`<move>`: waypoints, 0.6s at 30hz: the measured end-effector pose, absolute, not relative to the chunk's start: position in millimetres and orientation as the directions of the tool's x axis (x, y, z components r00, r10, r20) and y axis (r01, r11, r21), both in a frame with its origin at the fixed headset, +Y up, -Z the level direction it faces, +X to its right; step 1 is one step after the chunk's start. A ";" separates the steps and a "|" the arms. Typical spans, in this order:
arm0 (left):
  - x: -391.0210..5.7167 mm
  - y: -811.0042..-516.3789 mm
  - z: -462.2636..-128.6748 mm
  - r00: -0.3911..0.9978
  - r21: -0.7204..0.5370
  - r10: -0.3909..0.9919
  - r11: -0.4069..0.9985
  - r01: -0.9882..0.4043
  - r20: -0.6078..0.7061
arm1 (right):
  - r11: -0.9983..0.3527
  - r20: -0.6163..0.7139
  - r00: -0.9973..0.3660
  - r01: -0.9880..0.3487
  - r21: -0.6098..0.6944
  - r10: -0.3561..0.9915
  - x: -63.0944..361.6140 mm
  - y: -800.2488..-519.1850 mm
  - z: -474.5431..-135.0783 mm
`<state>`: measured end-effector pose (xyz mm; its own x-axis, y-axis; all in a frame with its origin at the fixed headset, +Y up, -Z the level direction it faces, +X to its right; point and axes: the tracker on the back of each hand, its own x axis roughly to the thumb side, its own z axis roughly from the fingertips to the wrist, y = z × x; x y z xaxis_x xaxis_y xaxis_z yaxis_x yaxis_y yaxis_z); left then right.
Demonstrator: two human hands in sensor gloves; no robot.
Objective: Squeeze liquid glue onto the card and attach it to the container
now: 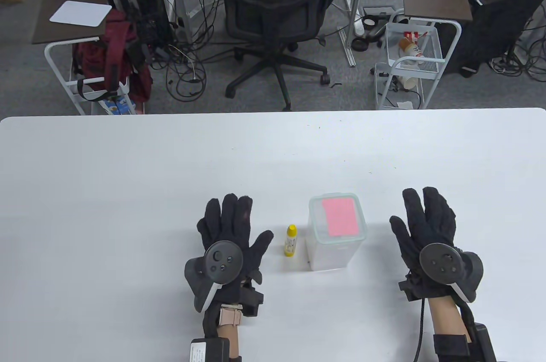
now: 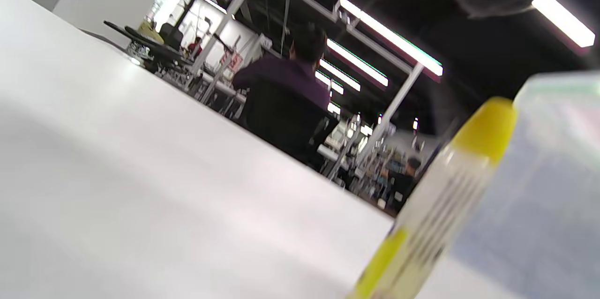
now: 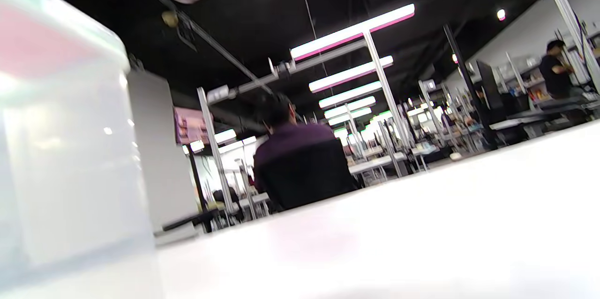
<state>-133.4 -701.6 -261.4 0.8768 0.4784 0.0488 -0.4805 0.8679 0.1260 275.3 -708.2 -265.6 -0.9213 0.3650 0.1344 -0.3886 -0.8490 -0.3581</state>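
On the white table [image 1: 128, 174], going from left to right, four things are showing: one left hand, one glue bottle, one container with one card on it, and one right hand.

At the left side, the left hand [image 1: 232, 232] is lying flat with the palm down and the fingers [image 1: 230, 208] spread out. It is grasping nothing, and one round tracker [image 1: 223, 261] is sitting on its back. The thumb is pointing toward the glue bottle but is not touching it.

Just beside this hand, one small glue bottle [image 1: 290, 240] with a yellow cap is standing upright. In the left wrist view the same glue bottle [image 2: 440, 200] is appearing large and blurred, and the container [image 2: 548, 186] is rising right behind it.

Next to the bottle, a little apart from it, one translucent container [image 1: 335, 255] is standing with its lid on. One pink card [image 1: 339, 217] is lying flat on top of the lid. Whether the card is glued there, the pictures are not telling. In the right wrist view the container [image 3: 65, 149] is filling the left edge, and the pink color is showing near its top.

At the right side, well apart from the container, the right hand [image 1: 426, 225] is also resting palm down with its fingers [image 1: 431, 204] stretched forward. It is holding nothing, and one tracker [image 1: 443, 261] is sitting on its back as well.
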 end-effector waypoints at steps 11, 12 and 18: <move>-128.4 -719.0 -259.6 0.980 -0.039 0.199 0.979 -0.198 0.014 | -0.968 0.059 -0.984 -0.178 -0.177 0.170 272.1 -734.3 -273.2; -128.6 -718.8 -258.5 0.980 -0.039 0.201 0.979 -0.200 0.012 | -0.970 0.060 -0.986 -0.166 -0.177 0.157 271.3 -734.1 -272.6; -129.4 -719.3 -253.0 0.969 -0.032 0.247 0.969 -0.247 0.006 | -0.973 0.070 -0.989 -0.139 -0.184 0.128 268.6 -735.8 -270.2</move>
